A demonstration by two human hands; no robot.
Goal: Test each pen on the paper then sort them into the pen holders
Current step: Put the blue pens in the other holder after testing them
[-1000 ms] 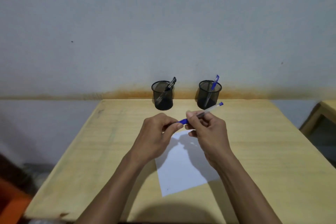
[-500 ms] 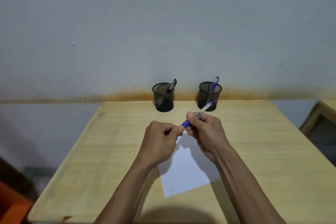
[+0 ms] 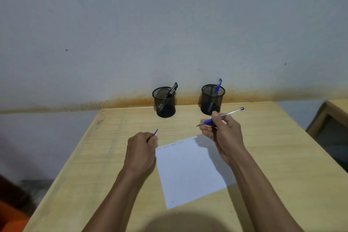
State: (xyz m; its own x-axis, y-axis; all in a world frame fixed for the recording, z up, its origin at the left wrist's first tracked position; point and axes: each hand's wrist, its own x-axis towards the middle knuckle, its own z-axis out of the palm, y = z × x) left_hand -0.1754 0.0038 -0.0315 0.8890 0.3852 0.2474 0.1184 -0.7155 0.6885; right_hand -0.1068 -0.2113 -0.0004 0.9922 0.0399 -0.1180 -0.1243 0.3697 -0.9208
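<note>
Head view
Right hand: the right hand is raised above the far edge of the paper, fingers curled round a clear-barrelled pen with a blue grip and blue end plug; the bare tip points left, the plug end up and to the right.
Left hand: the left hand is closed in a loose fist just left of the paper, pinching a small blue pen cap whose pointed end sticks up past the knuckles.
Paper: a white rectangular sheet of paper lies flat and slightly turned on the table, between the two forearms, with faint scribbles along its far edge.
Left holder: a black wire-mesh pen holder stands at the table's far edge, holding a black pen that leans right.
Right holder: a second black mesh pen holder, well apart from the first, holds a blue-capped pen.
Table: a pale wooden table against a grey wall with a rusty stain along its base.
</note>
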